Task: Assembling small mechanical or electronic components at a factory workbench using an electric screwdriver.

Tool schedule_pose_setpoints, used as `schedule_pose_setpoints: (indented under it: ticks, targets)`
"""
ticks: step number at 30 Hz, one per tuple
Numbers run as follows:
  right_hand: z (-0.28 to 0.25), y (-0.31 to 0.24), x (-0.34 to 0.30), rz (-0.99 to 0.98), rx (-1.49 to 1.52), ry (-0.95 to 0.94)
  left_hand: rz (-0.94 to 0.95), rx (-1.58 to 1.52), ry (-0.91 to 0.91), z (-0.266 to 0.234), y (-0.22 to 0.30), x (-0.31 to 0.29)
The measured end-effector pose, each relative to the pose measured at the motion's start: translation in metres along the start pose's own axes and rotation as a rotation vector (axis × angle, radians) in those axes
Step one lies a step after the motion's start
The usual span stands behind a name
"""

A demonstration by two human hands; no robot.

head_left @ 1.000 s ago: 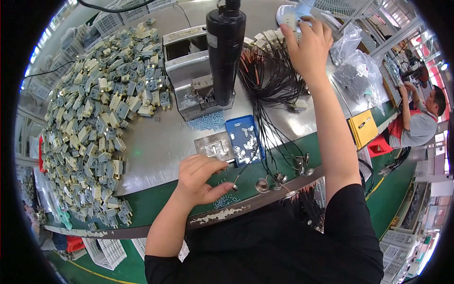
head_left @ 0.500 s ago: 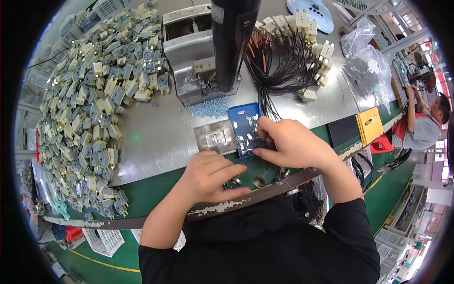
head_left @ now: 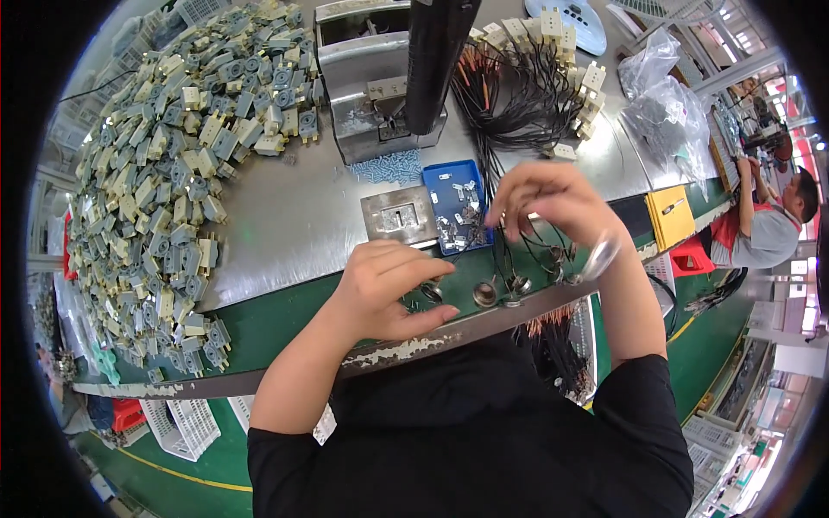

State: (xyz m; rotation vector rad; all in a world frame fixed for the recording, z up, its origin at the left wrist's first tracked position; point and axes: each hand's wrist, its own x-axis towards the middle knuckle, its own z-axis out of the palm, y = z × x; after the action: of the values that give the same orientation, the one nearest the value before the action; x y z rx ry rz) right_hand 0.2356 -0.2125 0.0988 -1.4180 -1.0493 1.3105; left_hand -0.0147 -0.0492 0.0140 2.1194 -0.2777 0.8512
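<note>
One spread apart, one too blurred to read

I am holding the left grip with thumb and fingers apart, and a small metal cup is sitting in the gap between them; whether skin is touching it, I cannot tell. My right grip is hovering just beside the right edge of the blue tray, its fingers curling; they are blurring, so I cannot tell whether they are closing on anything. Something shiny and oval is showing as a smear by the right wrist.

More metal cups are lying between and below the two grips, along the green front strip of the steel surface. Small metal tabs are lying scattered in the tray, and a recessed metal plate is resting just left of it. Pale blue pieces are gathering at the foot of a grey machine.

Farther out, black cables are fanning toward cream connector blocks. A big heap of grey and cream parts is covering the left side. On the right, a yellow folder is lying near clear plastic bags, and another person is working beyond.
</note>
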Motion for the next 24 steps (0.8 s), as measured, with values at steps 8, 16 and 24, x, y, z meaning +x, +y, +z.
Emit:
schedule_pose_setpoints:
  ticks: [8, 16, 24]
  targets:
    - [-0.005, -0.01, 0.014, -0.491, -0.631, 0.336, -0.128, -0.11, 0.173, -0.011, -0.003, -0.011]
    - [0.083, -0.01, 0.061, -0.657, -1.117, 0.02, -0.275, -0.149, 0.285, -0.027, 0.01, -0.01]
    - [0.077, -0.018, 0.073, -0.554, -0.678, -0.054, -0.571, -1.145, 0.396, -0.042, 0.004, -0.003]
